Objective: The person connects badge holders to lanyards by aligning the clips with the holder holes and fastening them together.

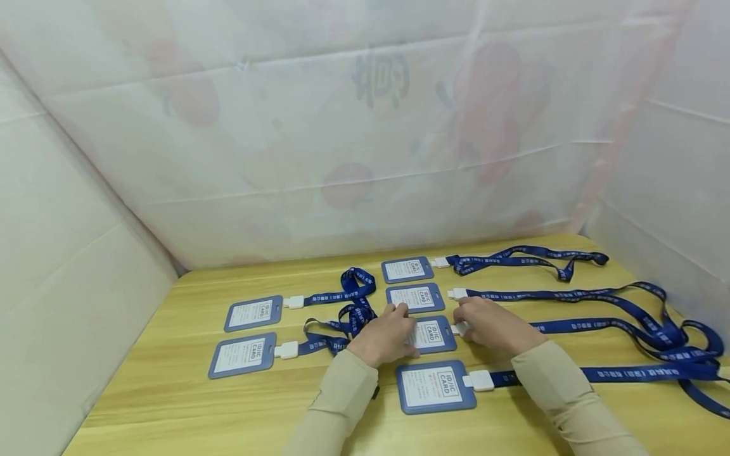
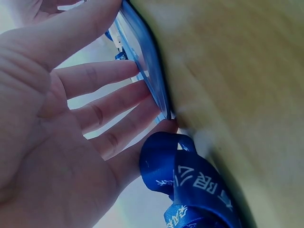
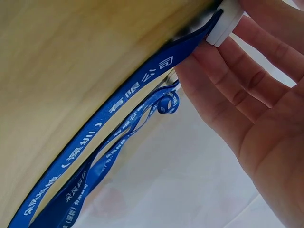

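My left hand (image 1: 383, 335) holds the left end of a blue-framed ID card holder (image 1: 436, 334), the third from the back in the right-hand column. In the left wrist view, the thumb and fingertips meet the edges of that card holder (image 2: 148, 57) low over the wood. At its right end, my right hand (image 1: 492, 322) pinches the white plastic clip (image 3: 225, 23) of a dark blue printed lanyard (image 3: 102, 126). The fingers partly cover the clip in the head view. A bunched blue lanyard (image 2: 202, 183) lies beside the left hand's little finger.
Other card holders lie flat on the wooden table (image 1: 171, 386): two at left (image 1: 253, 313), two behind (image 1: 407, 269) and one nearer me (image 1: 436, 387). Their lanyards spread rightward or bunch mid-table. Tangled straps (image 1: 673, 339) reach the right edge. Pale sheeting (image 1: 319, 126) encloses the back and sides.
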A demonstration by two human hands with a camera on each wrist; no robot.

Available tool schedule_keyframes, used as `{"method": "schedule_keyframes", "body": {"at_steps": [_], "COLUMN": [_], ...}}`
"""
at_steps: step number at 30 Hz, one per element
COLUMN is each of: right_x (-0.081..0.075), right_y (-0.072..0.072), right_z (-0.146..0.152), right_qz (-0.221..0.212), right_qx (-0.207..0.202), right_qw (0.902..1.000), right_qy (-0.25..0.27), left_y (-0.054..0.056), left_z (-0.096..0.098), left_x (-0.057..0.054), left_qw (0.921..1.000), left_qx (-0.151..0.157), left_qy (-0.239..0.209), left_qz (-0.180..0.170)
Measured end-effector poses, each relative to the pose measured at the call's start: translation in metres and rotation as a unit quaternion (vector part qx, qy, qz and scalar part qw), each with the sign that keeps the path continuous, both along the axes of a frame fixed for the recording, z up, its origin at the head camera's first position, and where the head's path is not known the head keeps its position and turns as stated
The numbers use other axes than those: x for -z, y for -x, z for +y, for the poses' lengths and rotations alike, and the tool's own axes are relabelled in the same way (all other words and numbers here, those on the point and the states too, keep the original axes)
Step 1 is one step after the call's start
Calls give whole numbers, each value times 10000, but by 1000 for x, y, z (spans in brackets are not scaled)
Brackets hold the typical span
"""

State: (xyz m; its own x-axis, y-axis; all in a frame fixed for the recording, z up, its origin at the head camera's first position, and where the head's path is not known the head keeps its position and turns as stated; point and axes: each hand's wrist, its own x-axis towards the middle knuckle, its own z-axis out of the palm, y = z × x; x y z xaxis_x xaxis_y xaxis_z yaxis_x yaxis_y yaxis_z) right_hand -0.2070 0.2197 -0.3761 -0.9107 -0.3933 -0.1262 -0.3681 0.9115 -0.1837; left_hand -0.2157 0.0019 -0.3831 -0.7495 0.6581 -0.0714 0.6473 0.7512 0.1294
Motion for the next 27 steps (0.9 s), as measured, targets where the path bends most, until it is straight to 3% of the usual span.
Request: {"method": "schedule_keyframes", "body": {"at_steps": [9,27], "right_x": [-2,-3], "right_y": [1,3], "right_z": [-1,-1], "right_qz": [58,-33], "right_qx": [-207,-217], "right_qw": [9998,9997], "right_qy": [-45,-88], "left_y": [0,0], "left_z": [0,0], "left_x": [0,-3], "left_qw": [10000,9999], "left_qx": [33,16], "left_qy": [28,104], "left_qz": [12,-2]}}
